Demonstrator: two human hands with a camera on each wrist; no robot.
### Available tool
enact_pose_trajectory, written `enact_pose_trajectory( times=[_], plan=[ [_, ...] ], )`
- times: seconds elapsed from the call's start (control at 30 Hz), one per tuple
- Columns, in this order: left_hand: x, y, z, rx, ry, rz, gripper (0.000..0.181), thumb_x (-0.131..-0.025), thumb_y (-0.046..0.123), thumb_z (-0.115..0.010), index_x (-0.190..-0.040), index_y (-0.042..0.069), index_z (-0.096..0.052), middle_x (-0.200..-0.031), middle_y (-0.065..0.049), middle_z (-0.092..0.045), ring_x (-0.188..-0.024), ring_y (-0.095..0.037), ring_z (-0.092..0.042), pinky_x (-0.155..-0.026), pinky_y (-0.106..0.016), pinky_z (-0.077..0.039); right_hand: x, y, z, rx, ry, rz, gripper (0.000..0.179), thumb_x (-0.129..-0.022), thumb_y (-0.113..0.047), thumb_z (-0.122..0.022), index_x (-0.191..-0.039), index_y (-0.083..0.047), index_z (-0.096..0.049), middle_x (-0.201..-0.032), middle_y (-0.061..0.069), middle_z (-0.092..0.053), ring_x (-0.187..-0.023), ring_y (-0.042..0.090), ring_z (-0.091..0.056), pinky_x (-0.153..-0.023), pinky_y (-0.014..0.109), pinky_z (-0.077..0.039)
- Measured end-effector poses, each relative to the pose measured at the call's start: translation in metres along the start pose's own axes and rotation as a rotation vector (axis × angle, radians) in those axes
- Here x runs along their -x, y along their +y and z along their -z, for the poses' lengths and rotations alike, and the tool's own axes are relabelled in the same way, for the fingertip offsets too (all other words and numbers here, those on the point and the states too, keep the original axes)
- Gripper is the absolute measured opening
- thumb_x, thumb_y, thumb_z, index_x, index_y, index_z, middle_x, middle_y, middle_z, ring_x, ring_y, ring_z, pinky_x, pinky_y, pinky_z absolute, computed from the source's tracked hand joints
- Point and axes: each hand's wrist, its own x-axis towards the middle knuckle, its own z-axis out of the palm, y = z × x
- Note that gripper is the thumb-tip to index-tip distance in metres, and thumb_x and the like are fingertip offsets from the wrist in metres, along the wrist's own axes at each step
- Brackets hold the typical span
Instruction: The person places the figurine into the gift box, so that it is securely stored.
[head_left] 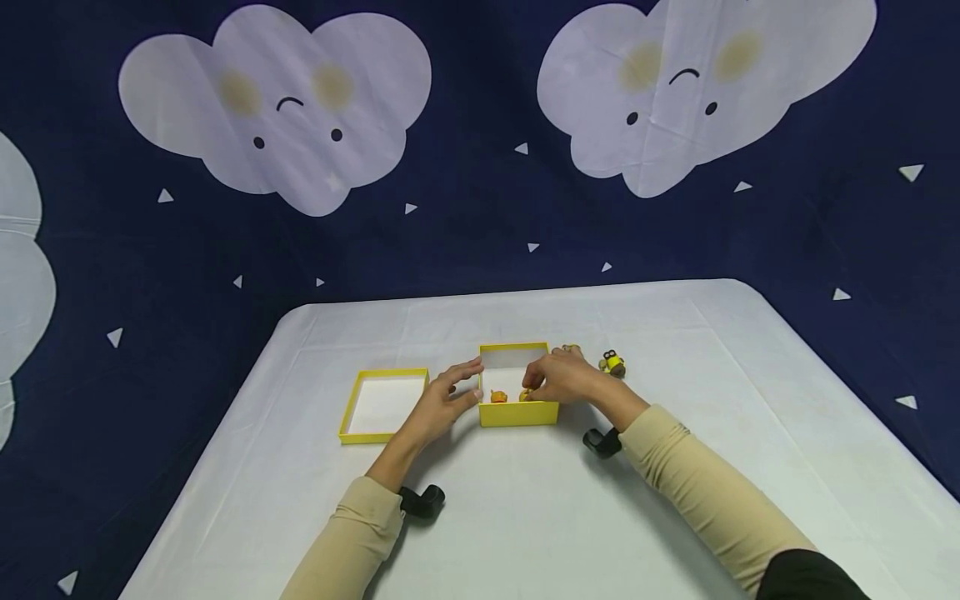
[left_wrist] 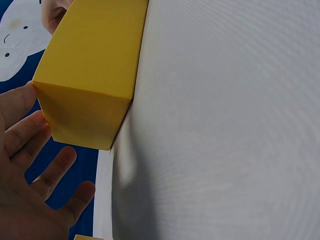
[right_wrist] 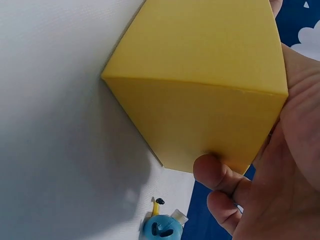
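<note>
A yellow box with a white inside stands open-topped on the table. My left hand is at its left side, fingers spread and fairly straight; in the left wrist view fingertips touch the box's edge. My right hand reaches over the right wall, its thumb and forefinger pinching a small yellow figure inside, mostly hidden by the fingers. Its other fingers rest against the outside of that wall in the right wrist view. A small orange figure sits inside at the front left.
A shallow yellow-rimmed lid, white inside, lies left of the box. Right of the box stands a yellow and dark toy figure. Another small toy shows partly behind my right hand. A blue round toy appears in the right wrist view.
</note>
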Motion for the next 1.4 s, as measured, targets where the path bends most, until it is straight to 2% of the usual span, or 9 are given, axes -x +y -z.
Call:
enact_pose_trajectory(
  times=[0.23,0.4,0.6,0.97,1.13,1.4],
  plan=[
    [0.001,0.0,-0.001,-0.003,0.004,0.009,0.045,-0.094,0.019,-0.059,-0.136,0.005,-0.05,-0.147,0.003,-0.043,-0.138,-0.022,-0.036,-0.113,-0.051,-0.03,0.002,0.002,-0.002,-0.023,0.027,0.013,0.027,-0.083,-0.04,-0.069,-0.1,-0.02,-0.071,-0.094,-0.01,-0.074,-0.091,0.016,-0.054,-0.083,0.044,-0.033],
    [0.001,-0.001,0.0,-0.006,0.002,0.002,0.045,-0.094,0.019,-0.059,-0.136,0.006,-0.05,-0.147,0.003,-0.043,-0.137,-0.022,-0.038,-0.112,-0.052,-0.03,0.003,0.003,-0.002,-0.061,0.051,-0.001,0.032,-0.081,-0.044,-0.069,-0.103,-0.02,-0.07,-0.097,-0.01,-0.073,-0.094,0.017,-0.052,-0.087,0.045,-0.033],
    [0.0,-0.001,0.001,-0.008,-0.002,-0.005,0.046,-0.094,0.021,-0.058,-0.136,0.006,-0.049,-0.148,0.002,-0.043,-0.137,-0.023,-0.039,-0.113,-0.052,-0.029,0.004,0.006,0.004,-0.123,0.119,-0.026,0.043,-0.076,-0.047,-0.074,-0.107,-0.017,-0.07,-0.101,-0.008,-0.072,-0.093,0.018,-0.05,-0.085,0.04,-0.03],
    [0.002,-0.001,0.001,-0.012,0.004,0.006,0.046,-0.094,0.02,-0.058,-0.137,0.006,-0.049,-0.148,0.003,-0.042,-0.135,-0.023,-0.041,-0.113,-0.05,-0.03,0.016,0.016,0.014,-0.264,0.238,-0.046,0.044,-0.08,-0.042,-0.073,-0.114,-0.015,-0.067,-0.106,-0.001,-0.07,-0.094,0.02,-0.047,-0.079,0.034,-0.027],
    [0.002,0.0,0.001,-0.013,0.008,-0.007,0.046,-0.094,0.019,-0.059,-0.137,0.006,-0.049,-0.149,0.001,-0.042,-0.134,-0.025,-0.042,-0.112,-0.052,-0.03,0.024,0.02,0.022,-0.323,0.316,-0.058,0.041,-0.08,-0.039,-0.073,-0.115,-0.017,-0.066,-0.111,0.002,-0.067,-0.101,0.028,-0.048,-0.078,0.034,-0.03],
    [0.0,-0.002,0.001,-0.004,0.005,-0.024,0.045,-0.093,0.017,-0.059,-0.136,0.005,-0.049,-0.148,-0.003,-0.043,-0.134,-0.029,-0.041,-0.111,-0.055,-0.029,0.031,0.029,0.029,-0.37,0.378,-0.141,0.048,-0.081,-0.039,-0.072,-0.123,-0.019,-0.062,-0.116,0.004,-0.061,-0.106,0.028,-0.046,-0.077,0.035,-0.038]
  ],
)
